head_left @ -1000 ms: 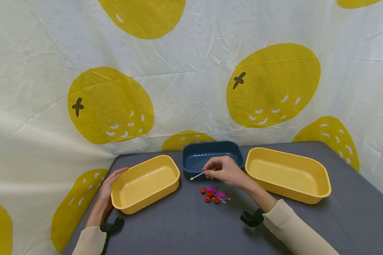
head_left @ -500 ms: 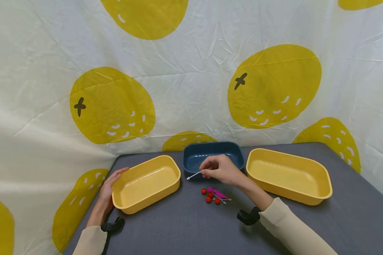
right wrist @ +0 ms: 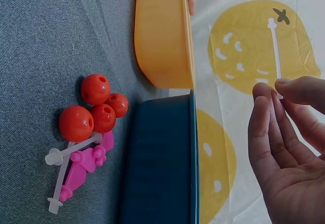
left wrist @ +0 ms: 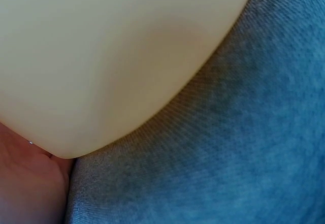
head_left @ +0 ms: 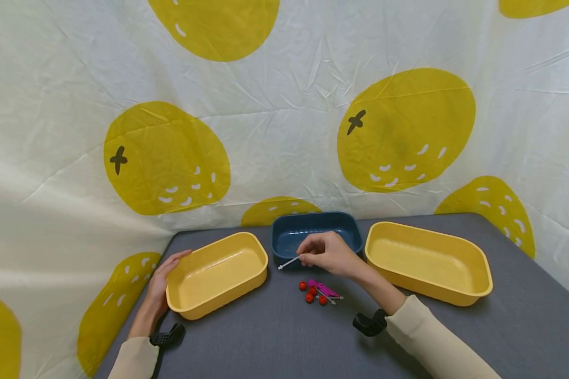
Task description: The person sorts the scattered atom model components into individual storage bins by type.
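Observation:
Over the near edge of the dark blue tray (head_left: pixel 284 247), my right hand (head_left: pixel 329 255) pinches a thin white plastic stick (head_left: pixel 288 263) between thumb and fingertips. The stick (right wrist: pixel 275 46) has a small knobbed end pointing away from the hand in the right wrist view. My left hand (head_left: pixel 160 284) rests along the outer left side of the left yellow tray (head_left: pixel 232 298), its fingers stretched toward the far corner. Below the right hand lie several red beads (right wrist: pixel 76 123) with holes, a pink plastic piece (right wrist: pixel 84 165) and two more white sticks (right wrist: pixel 60 176).
A second yellow tray (head_left: pixel 427 287) stands at the right, beside the blue one. All three trays sit on a grey cloth-covered table (head_left: pixel 265 342). Behind it hangs a white curtain (head_left: pixel 284 142) printed with yellow fruit.
The right hand has shifted slightly left with the stick in its fingertips, then stayed nearly still. The left hand, trays and loose pieces have kept their places.

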Demonstrator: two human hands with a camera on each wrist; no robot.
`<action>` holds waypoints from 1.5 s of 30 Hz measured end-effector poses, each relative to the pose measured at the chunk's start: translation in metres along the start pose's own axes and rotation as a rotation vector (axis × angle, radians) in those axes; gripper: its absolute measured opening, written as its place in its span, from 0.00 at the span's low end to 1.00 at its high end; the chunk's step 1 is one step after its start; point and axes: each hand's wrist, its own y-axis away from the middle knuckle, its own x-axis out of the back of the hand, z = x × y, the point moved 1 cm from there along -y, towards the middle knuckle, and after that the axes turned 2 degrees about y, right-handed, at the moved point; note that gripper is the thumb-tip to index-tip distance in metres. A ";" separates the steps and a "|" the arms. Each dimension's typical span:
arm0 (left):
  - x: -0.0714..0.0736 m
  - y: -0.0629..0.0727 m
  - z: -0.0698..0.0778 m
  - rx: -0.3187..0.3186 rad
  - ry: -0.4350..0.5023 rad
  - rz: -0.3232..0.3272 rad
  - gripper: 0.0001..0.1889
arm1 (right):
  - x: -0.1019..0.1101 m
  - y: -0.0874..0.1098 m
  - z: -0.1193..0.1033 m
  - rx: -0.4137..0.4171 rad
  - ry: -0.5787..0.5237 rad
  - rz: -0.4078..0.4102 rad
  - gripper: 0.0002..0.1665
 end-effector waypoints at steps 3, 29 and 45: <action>0.000 0.000 0.000 0.004 -0.005 0.007 0.29 | -0.001 0.000 0.000 0.006 -0.003 -0.001 0.08; -0.001 0.000 0.003 0.029 -0.024 0.025 0.29 | -0.021 -0.032 -0.013 0.002 0.022 -0.059 0.07; 0.001 0.000 0.003 0.036 -0.028 0.027 0.29 | -0.022 -0.032 -0.010 -0.018 0.026 -0.059 0.08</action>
